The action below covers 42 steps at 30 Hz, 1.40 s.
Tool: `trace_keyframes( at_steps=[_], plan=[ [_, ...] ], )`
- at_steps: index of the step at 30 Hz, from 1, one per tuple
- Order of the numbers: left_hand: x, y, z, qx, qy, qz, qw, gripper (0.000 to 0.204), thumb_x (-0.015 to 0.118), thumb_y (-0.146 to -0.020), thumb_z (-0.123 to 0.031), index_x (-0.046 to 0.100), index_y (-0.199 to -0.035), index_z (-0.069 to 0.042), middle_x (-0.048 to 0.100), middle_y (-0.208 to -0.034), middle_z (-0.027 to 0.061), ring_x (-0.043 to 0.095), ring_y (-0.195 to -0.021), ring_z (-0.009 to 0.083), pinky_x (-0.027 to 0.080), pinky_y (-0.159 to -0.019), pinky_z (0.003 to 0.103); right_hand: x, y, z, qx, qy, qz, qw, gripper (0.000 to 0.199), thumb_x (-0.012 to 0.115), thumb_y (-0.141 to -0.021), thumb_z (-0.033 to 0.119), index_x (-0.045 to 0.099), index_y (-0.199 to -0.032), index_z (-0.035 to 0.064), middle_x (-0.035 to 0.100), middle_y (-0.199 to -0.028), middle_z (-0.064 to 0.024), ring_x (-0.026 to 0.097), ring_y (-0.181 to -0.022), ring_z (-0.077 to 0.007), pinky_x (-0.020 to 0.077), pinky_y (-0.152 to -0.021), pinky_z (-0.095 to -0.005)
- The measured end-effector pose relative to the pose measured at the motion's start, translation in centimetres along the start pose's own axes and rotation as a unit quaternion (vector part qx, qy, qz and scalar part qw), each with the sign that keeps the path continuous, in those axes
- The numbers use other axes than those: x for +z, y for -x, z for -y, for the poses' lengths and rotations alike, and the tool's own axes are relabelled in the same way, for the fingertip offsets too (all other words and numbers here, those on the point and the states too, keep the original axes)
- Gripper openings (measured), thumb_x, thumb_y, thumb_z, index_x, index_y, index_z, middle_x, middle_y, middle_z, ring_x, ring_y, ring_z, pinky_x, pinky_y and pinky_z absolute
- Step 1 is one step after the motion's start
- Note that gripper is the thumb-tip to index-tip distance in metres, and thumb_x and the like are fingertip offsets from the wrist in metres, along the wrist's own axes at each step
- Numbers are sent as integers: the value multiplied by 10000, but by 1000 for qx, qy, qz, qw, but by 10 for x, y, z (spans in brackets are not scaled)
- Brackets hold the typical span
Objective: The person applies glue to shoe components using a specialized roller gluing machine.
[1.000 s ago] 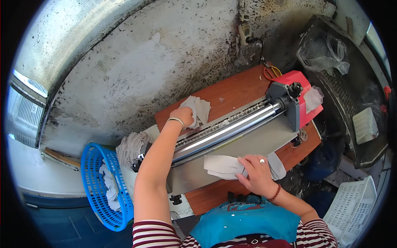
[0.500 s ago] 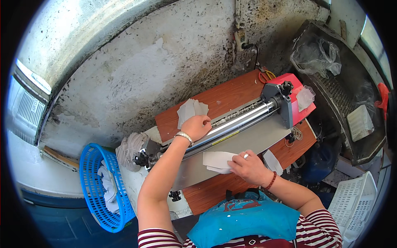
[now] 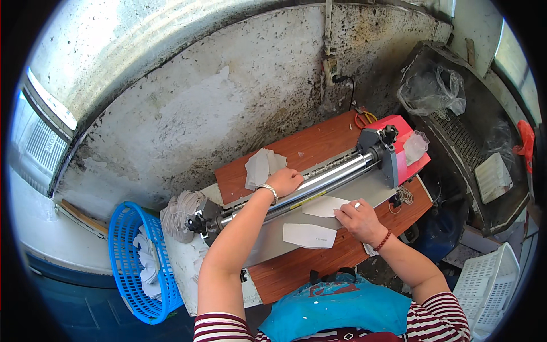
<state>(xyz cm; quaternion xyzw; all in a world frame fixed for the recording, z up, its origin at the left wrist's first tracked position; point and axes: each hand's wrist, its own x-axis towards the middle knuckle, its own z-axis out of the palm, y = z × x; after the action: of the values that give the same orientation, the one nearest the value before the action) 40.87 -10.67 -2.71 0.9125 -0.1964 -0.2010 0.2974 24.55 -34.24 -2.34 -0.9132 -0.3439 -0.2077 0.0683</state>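
Note:
A machine with a long shiny metal roller (image 3: 333, 175) lies across a wooden board. My right hand (image 3: 360, 221) is closed on one end of a thin white cut piece (image 3: 322, 206), whose far edge lies close to the roller's near side. A second white cut piece (image 3: 309, 235) with faint marks lies flat on the machine's metal plate (image 3: 273, 242), left of that hand. Over the roller's far side reaches my left hand (image 3: 286, 182), open, fingers slightly bent and resting near the roller, with nothing visible in them. Beside it, behind the machine, is a pile of white pieces (image 3: 262, 166).
A blue basket (image 3: 117, 259) with white pieces stands at left, beside a bundle of pale cord (image 3: 181, 215). The red machine housing (image 3: 403, 128) is at the right end. Farther right are a dark metal trough (image 3: 450, 142) with plastic bags and white baskets (image 3: 484, 279).
My right hand has moved up toward the roller with one white piece; another now lies separately on the plate. My left hand has shifted right along the roller, its fingers less pinched.

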Motion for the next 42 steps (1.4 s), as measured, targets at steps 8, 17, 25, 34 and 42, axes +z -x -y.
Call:
trace_keyframes(
  at_steps=[8, 17, 25, 34, 42],
  plan=[
    [1, -42, 26, -1, 32, 37, 999, 236, 651, -752, -183, 695, -905, -10, 693, -846, 105, 639, -767, 181, 498, -734, 306, 1, -13, 9, 54, -76, -22, 995, 188, 624, -759, 120, 623, -942, 79, 567, -822, -46, 573, -781, -211, 424, -716, -343],
    [-60, -48, 61, -139, -9, -336, 931, 93, 645, -733, -171, 686, -801, -123, 688, -859, 62, 631, -848, 255, 466, -767, 412, -4, -14, 40, -4, -173, 67, 983, 323, 693, -770, 266, 598, -1046, 128, 544, -1006, -29, 540, -931, -184, 377, -840, -371],
    [-37, -46, 125, -184, -320, -92, 925, 179, 654, -747, -173, 717, -912, -147, 676, -1001, 75, 581, -1026, 247, 432, -896, 401, 2, -16, 37, 7, -196, 11, 981, 190, 678, -779, 202, 621, -940, 117, 550, -911, -12, 553, -834, -174, 411, -754, -328],
    [-40, -43, 88, -124, -204, 48, 970, 282, 594, -802, -252, 699, -989, -68, 682, -989, 132, 649, -914, 263, 496, -840, 349, -9, -4, 8, 12, -61, -61, 996, 178, 646, -723, 108, 596, -890, 73, 559, -849, -26, 561, -700, -159, 421, -644, -299],
    [-12, -29, 5, -7, -4, 114, 993, 317, 629, -799, -296, 692, -961, -32, 683, -830, 105, 630, -784, 177, 489, -726, 305, 9, -22, 3, 64, -18, -50, 996, 110, 638, -747, 121, 587, -838, 86, 520, -793, -24, 528, -696, -163, 396, -650, -318]
  ],
)
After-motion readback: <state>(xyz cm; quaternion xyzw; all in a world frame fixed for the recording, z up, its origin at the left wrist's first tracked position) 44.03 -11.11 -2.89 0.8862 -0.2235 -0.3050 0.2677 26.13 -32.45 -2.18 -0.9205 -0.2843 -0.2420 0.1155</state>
